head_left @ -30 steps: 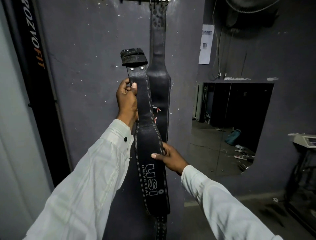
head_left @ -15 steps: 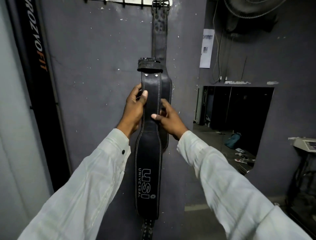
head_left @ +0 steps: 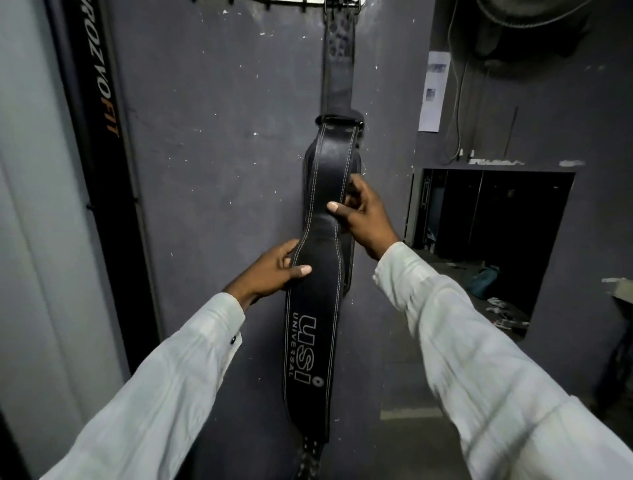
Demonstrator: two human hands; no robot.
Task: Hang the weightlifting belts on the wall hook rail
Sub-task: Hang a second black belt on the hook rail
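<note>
Black USI belt [head_left: 317, 308] held upright against the grey wall [head_left: 212, 171], overlapping a second belt [head_left: 337, 68] hanging from the hook rail [head_left: 291, 2] at the wall's top edge. Left hand [head_left: 270, 270] grips its left edge; right hand [head_left: 363, 216] pinches its right edge higher up.

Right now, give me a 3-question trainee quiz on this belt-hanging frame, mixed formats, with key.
1. True or false: a belt already hangs from the hook rail behind the one being held.
2. Multiple choice: where is the left hand on the USI belt? A) at the buckle end, B) on its left edge, just above the logo, C) off the belt.
3. Fill in: the right hand pinches the belt's ____ edge, higher than the left.

Key: 1 true, the hanging belt reaches the rail. 2 B. 3 right.
</note>
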